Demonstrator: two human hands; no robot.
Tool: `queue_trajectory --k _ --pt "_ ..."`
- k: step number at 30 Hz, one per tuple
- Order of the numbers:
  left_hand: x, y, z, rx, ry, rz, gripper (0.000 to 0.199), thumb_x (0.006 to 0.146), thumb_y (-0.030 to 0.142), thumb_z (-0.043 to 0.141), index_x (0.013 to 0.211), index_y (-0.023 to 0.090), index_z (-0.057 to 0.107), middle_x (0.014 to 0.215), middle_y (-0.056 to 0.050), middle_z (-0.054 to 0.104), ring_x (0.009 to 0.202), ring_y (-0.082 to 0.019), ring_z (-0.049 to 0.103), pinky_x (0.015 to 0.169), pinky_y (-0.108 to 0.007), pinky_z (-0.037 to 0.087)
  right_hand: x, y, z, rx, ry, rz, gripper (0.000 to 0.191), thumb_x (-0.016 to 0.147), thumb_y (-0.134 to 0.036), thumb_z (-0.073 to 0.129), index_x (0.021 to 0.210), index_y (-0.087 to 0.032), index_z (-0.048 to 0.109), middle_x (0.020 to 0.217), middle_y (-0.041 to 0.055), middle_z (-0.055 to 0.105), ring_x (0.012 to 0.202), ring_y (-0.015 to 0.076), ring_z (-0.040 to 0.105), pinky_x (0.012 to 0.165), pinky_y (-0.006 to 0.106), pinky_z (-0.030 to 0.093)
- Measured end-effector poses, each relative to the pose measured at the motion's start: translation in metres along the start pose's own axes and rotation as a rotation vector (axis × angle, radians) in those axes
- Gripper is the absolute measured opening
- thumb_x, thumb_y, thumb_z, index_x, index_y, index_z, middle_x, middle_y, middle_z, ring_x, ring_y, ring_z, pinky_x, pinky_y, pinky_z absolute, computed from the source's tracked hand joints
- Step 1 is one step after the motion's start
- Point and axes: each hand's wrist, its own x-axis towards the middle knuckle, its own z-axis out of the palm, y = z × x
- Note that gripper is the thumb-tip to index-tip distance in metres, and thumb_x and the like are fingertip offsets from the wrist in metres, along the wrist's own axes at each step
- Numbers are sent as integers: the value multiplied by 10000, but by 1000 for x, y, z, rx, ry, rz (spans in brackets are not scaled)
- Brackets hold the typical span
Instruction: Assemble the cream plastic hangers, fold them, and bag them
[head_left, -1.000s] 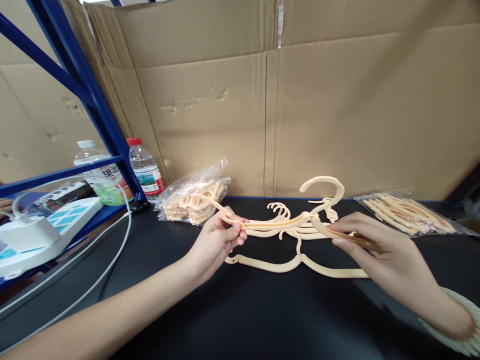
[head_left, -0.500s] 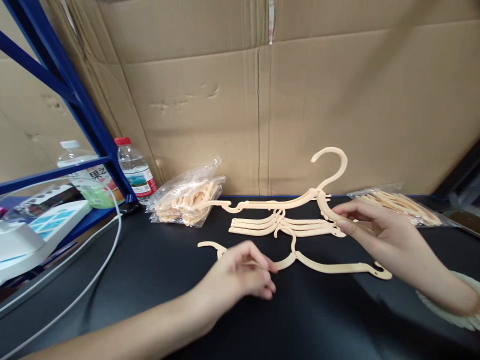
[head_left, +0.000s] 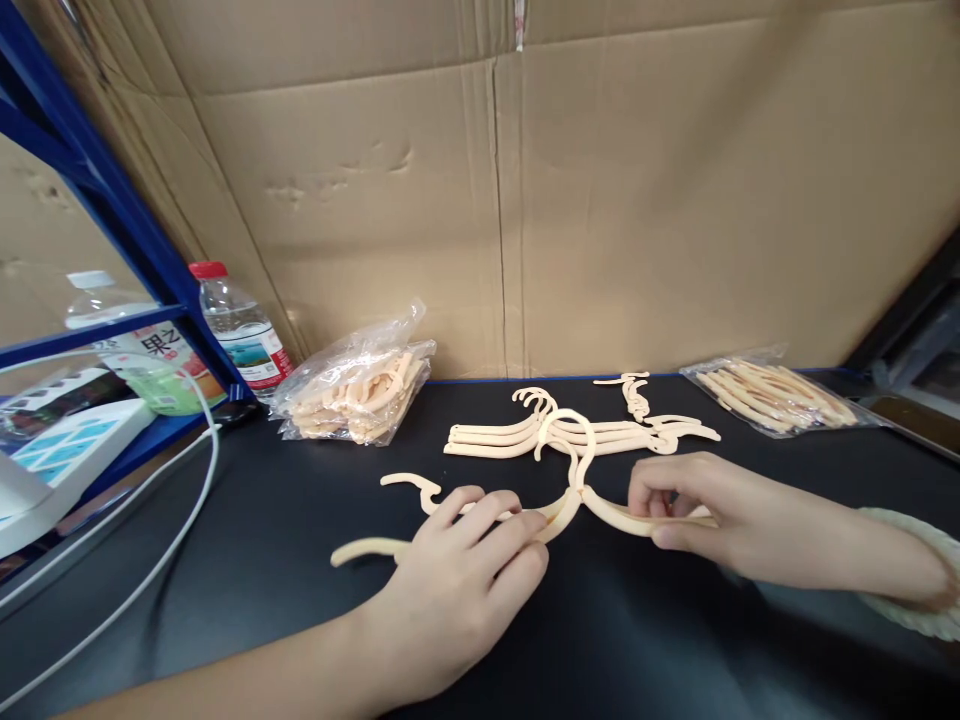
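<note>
A cream clothes hanger (head_left: 615, 517) lies low over the black table, its hook pointing away from me. My right hand (head_left: 750, 525) pinches its right arm between thumb and fingers. Curled over its left arm, my left hand (head_left: 469, 590) grips it from above, with the thumb hidden. Just behind and partly under it is a second cream hanger (head_left: 409, 481), largely covered by my left hand and the first hanger. Farther back, several folded-looking hangers (head_left: 491, 437) lie side by side with their hooks together.
Clear plastic bags of hanger parts lie at back left (head_left: 352, 400) and back right (head_left: 780, 393). Small loose cream pieces (head_left: 636, 395) sit near the cardboard wall (head_left: 360, 200). Left are bottles (head_left: 244, 335), a blue frame (head_left: 142, 235), a power strip and a white cable (head_left: 196, 510).
The raised hanger has come down toward me onto the hanger on the table. My left hand has moved over its left arm; my right hand has lowered with its right arm.
</note>
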Motion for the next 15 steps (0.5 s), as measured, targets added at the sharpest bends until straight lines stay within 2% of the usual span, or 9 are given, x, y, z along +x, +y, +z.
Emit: queue_trajectory --k 4,10,15 --pt "-1 -3 8 -143 -31 -9 414 812 19 476 1160 200 610 1207 -125 666 1060 -316 604 891 -438 430 -2 6 3 -171 -49 17 132 784 -107 542 791 -221 608 730 -16 630 648 141 563 554 234 410" --pt "3 -3 7 -70 -54 27 459 809 13 461 1223 165 585 1257 -138 646 1179 -327 565 1018 -490 391 0 16 1 -361 48 -12 149 779 -92 528 779 -218 606 798 -1 633 721 167 581 619 271 406" --pt "3 -3 9 -147 -44 -5 543 820 25 467 1330 201 526 1326 -118 604 1238 -309 537 1061 -492 394 1 18 -4 -402 68 45 126 787 -115 535 774 -218 607 740 4 623 655 170 571 560 267 378"
